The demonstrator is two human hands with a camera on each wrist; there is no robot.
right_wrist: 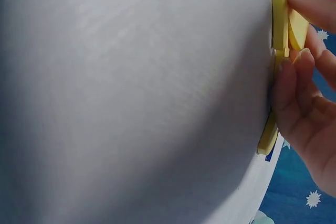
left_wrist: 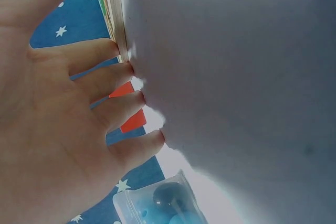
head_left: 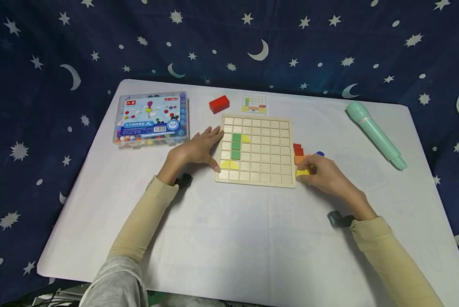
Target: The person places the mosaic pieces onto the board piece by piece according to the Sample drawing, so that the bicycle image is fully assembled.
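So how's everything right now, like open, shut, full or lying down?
Plastic box: closed.
Wooden board: partly filled, mostly bare.
Pattern card: face up.
Red block: lying down.
Green microphone: lying down; on or off, can't tell.
Left hand: spread, touching wooden board.
Right hand: pinching yellow piece.

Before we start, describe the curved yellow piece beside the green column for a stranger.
On the white table lies a square, pale wooden grid board. Just right of its green column's top square sits the single curved yellow piece, unlike the two yellow pieces paired lower down.
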